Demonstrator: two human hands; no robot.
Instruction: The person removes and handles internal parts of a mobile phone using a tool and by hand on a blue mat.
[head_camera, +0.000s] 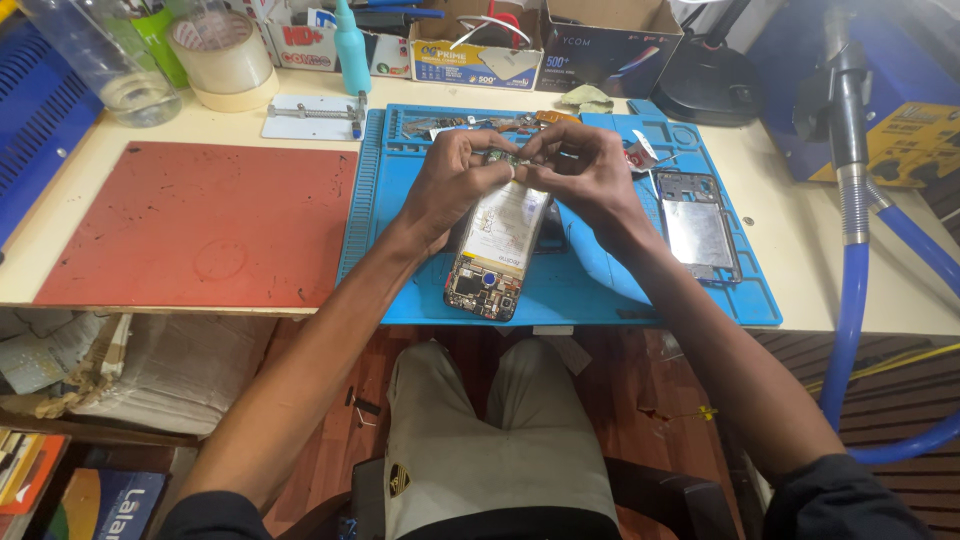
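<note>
An opened phone (492, 250) with its back off lies tilted on the blue work mat (600, 290), showing its white battery and circuit board. My left hand (455, 185) grips the phone's upper end. My right hand (585, 170) meets it there, fingertips pinched on a small part at the phone's top edge; what the part is I cannot tell. A separate phone frame (698, 225) lies on the mat to the right.
A red mat (195, 225) lies at left. At the back stand a tape roll (222, 55), a clear bottle (100, 60), a teal squeeze bottle (351, 50), a metal clamp jig (310, 117) and cardboard boxes (610, 45). A blue hose (850, 300) hangs at right.
</note>
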